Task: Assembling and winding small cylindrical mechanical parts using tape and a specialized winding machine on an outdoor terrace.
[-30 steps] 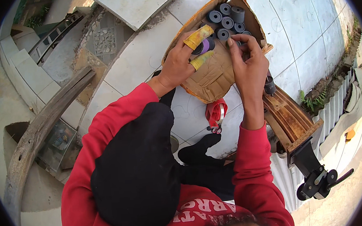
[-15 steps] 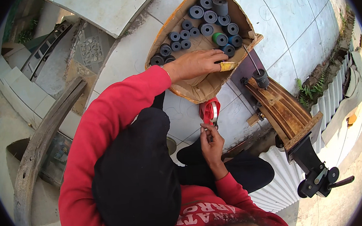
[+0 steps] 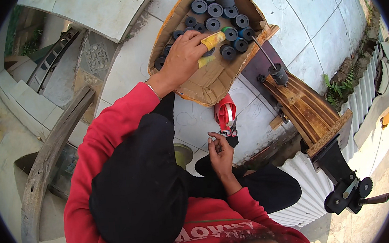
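Observation:
My left hand (image 3: 183,60), with yellow wraps on two fingers, reaches into an open cardboard box (image 3: 201,91). A dark grey roller with a centre hole (image 3: 208,52) shows between its wrapped fingers, which close around it; part of the roller is hidden. Several similar dark rollers (image 3: 214,10) stand on end in the box, and one roller (image 3: 228,52) sits just right of the hand. My right hand (image 3: 221,156) rests low over my lap, fingertips pinched together; what they hold, if anything, is too small to name. Scissors (image 3: 232,131) lie just beyond it.
A red item with a white band (image 3: 225,112) lies on the tiled floor below the box. To the right stands a wooden bench (image 3: 305,108) with a metal rod through a dark roller (image 3: 278,74) and a black geared crank (image 3: 349,196). A curved wooden beam (image 3: 47,165) is at left.
My left hand has moved left from the box's right side, uncovering a roller there, and a roller now shows between its fingers. The right hand has drawn slightly closer to me, still pinched.

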`<state>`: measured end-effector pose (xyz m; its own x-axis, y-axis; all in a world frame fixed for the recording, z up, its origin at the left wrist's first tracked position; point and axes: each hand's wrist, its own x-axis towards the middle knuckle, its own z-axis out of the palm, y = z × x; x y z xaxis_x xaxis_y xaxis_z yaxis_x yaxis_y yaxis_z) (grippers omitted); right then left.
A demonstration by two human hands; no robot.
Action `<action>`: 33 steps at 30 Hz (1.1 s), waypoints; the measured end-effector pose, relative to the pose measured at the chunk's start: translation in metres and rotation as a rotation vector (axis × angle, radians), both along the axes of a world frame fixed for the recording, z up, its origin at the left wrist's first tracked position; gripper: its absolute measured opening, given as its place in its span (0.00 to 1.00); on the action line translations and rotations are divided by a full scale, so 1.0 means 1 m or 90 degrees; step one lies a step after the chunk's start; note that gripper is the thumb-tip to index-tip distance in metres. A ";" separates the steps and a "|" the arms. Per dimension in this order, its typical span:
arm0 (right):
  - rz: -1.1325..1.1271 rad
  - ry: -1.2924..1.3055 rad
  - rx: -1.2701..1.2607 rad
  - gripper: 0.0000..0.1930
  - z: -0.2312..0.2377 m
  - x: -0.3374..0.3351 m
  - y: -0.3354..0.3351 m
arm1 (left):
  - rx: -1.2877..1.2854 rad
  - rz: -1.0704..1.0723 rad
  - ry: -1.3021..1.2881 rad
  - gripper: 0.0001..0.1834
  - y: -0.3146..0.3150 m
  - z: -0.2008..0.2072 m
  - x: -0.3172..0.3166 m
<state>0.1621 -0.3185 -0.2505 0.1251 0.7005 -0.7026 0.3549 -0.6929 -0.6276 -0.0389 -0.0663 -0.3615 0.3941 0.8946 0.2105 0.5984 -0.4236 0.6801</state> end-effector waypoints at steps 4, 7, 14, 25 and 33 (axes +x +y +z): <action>0.012 0.000 -0.004 0.11 -0.002 0.000 -0.001 | -0.083 -0.024 0.060 0.24 0.000 -0.005 0.004; 0.021 0.000 0.000 0.11 -0.004 -0.001 -0.004 | -0.071 -0.054 0.053 0.23 0.004 -0.009 0.016; 0.029 -0.014 -0.008 0.12 -0.004 0.001 -0.004 | -0.123 -0.023 -0.009 0.22 -0.007 -0.011 0.019; 0.031 -0.010 -0.021 0.12 -0.006 0.001 -0.003 | -0.077 -0.024 0.061 0.28 -0.003 -0.011 0.024; 0.015 0.002 -0.023 0.13 -0.006 0.000 -0.007 | 0.034 -0.072 0.079 0.21 0.001 -0.026 0.041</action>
